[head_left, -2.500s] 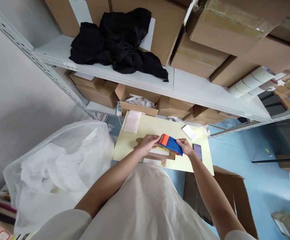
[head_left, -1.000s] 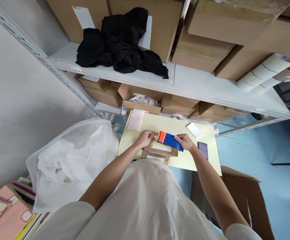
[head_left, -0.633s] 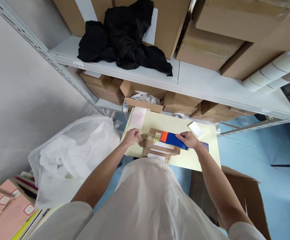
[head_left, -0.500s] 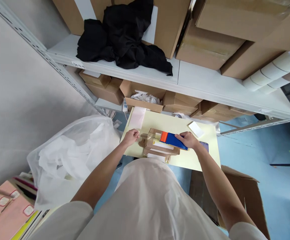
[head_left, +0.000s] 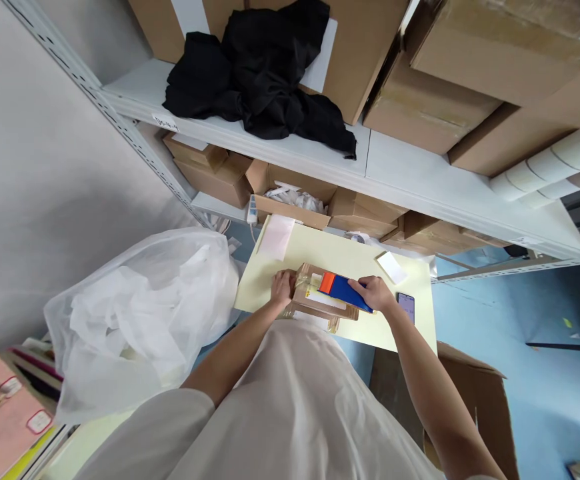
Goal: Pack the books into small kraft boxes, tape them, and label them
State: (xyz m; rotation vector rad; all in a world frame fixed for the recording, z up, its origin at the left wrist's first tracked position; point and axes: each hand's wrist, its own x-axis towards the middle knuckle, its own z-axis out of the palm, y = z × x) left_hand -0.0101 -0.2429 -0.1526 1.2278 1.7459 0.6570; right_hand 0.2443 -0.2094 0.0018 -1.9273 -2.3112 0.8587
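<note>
My right hand (head_left: 374, 293) is closed around a blue and orange tape dispenser (head_left: 346, 291), whose orange end lies over the top of a small cardboard box (head_left: 326, 309). Clear tape shows on the box's left end. There, my left hand (head_left: 283, 287) presses with curled fingers against that end; the fingertips are partly hidden. White labels are on the box. Another taped, labelled parcel (head_left: 334, 325) shows in part below it, at the table's near edge.
The pale yellow table (head_left: 255, 283) also bears a pink sheet (head_left: 277, 237), a white pad (head_left: 391, 267) and a phone (head_left: 406, 307). A shelf (head_left: 420, 183) with boxes stands behind. A plastic bag (head_left: 140, 313) is at left, an open carton (head_left: 475, 400) at lower right.
My left hand has moved right, from beside the box onto its left end. The tape dispenser stays over the box in my right hand, and the view has shifted slightly.
</note>
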